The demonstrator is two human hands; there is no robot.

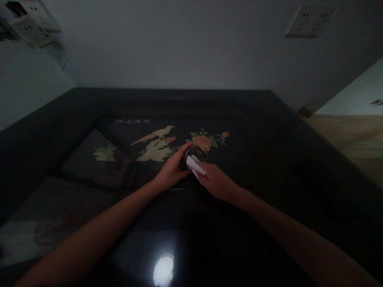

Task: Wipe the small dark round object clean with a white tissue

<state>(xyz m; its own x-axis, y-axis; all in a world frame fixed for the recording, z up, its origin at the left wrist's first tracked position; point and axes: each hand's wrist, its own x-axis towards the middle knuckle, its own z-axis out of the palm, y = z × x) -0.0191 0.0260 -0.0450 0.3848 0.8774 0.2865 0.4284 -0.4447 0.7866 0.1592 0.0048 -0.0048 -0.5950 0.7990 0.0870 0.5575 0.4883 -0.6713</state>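
Observation:
My left hand (174,166) is wrapped round the left side of a small dark, shiny, round container (194,150), perhaps a glass cup or ashtray; its exact kind is hard to make out in the dim light. A folded white tissue (196,166) is pinched in my right hand (220,181), with its upper end at the container's rim or inside it. The fingers of my right hand are partly hidden behind the tissue. Both hands are close together over the middle of a glossy black table (257,131).
The tabletop carries a picture of a bird (158,134) and orange flowers (202,142), plus reflections. Behind it stands a pale wall with a double socket (312,20) at right and more sockets (32,30) at left. Wooden floor (353,133) shows at right.

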